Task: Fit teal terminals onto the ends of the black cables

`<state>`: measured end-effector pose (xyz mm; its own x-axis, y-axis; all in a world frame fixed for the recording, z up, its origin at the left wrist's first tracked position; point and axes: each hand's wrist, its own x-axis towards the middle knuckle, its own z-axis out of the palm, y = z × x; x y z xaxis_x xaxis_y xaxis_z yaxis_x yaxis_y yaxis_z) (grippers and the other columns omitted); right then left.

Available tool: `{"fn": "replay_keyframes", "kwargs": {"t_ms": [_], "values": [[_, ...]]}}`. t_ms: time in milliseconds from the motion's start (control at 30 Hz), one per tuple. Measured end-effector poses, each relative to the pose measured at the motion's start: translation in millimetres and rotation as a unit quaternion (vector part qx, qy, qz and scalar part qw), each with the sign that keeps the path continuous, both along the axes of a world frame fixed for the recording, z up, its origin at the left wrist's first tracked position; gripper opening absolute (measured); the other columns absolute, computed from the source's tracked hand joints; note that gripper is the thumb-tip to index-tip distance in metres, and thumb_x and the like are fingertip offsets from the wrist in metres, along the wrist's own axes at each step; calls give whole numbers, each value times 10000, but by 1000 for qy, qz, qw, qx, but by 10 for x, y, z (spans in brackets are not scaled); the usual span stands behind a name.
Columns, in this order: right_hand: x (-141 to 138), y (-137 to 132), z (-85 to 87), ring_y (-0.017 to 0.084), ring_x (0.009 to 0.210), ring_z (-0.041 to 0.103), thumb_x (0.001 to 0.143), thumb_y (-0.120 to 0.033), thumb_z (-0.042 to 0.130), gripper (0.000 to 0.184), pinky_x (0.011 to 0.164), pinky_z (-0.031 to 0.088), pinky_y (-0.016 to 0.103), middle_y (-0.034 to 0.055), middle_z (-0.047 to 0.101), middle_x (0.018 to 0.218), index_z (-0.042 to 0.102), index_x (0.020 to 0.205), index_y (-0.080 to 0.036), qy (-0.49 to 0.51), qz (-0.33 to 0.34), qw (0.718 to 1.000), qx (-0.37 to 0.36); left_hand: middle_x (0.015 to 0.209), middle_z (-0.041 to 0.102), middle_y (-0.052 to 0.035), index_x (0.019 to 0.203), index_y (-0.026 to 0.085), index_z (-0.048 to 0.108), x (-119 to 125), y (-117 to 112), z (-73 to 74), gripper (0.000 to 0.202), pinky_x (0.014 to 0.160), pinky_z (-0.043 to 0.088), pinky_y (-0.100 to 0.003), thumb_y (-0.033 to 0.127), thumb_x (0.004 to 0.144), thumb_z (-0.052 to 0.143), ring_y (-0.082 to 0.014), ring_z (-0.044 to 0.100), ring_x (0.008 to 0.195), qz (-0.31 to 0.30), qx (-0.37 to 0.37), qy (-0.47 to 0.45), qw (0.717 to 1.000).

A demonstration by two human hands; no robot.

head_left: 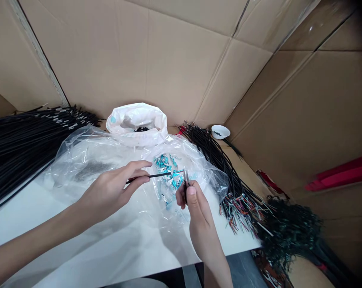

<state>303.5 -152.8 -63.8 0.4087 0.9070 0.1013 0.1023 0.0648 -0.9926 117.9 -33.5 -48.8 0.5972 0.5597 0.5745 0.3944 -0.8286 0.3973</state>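
Note:
My left hand (113, 190) pinches a thin black cable (159, 175) between thumb and fingers, its end pointing right. Light blue wires (177, 172) stick out of that end. In my right hand (196, 210) is a pair of small scissors (186, 179), gripped with the blades upward, close to the tips of the wires. Most of the scissors' handles are hidden by my fingers. Under both hands lies clear plastic sheeting (91, 176) with many blue and silvery offcuts (165, 162) on it.
At left lies a large pile of black cables (21, 140). Behind the sheeting stands a white bag (157, 136) with small black pieces inside. More cables (225, 164) with coloured wire ends lie at right, beside a white bowl (221, 132). Cardboard walls (181, 64) enclose the white table (87, 256).

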Motion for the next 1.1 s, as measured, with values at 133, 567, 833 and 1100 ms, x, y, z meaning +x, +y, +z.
{"fn": "replay_keyframes", "kwargs": {"t_ms": [133,567,833,1100], "values": [[13,32,-15,130,624,415,1026,-530,435,340,583,324,261,-37,465,699,531,926,-220,-42,0,999,-10,1035,785,40,1245,288,581,49,29,-6,233,798,622,-228,362,1026,553,-156,768,877,4,13,-14,1000],[-23,43,-148,108,500,378,992,-489,516,322,487,230,251,-56,456,576,569,848,-206,-159,-91,983,-28,1030,776,9,1110,261,653,96,20,-63,190,864,633,-298,369,1041,512,-172,760,863,8,33,0,999],[-34,14,-158,95,516,290,949,-550,575,386,484,193,251,-66,362,574,584,817,-188,-16,-121,992,33,991,766,20,1091,268,648,75,-8,-32,181,765,620,-263,374,1041,510,-159,750,818,-2,12,-1,1000],[-150,246,-117,75,502,155,844,-554,731,409,471,137,255,-105,226,560,631,900,-161,188,-99,974,82,1002,756,29,1110,277,620,41,-39,26,147,780,607,-257,345,1040,510,-156,742,871,-58,-23,-2,998]]}}
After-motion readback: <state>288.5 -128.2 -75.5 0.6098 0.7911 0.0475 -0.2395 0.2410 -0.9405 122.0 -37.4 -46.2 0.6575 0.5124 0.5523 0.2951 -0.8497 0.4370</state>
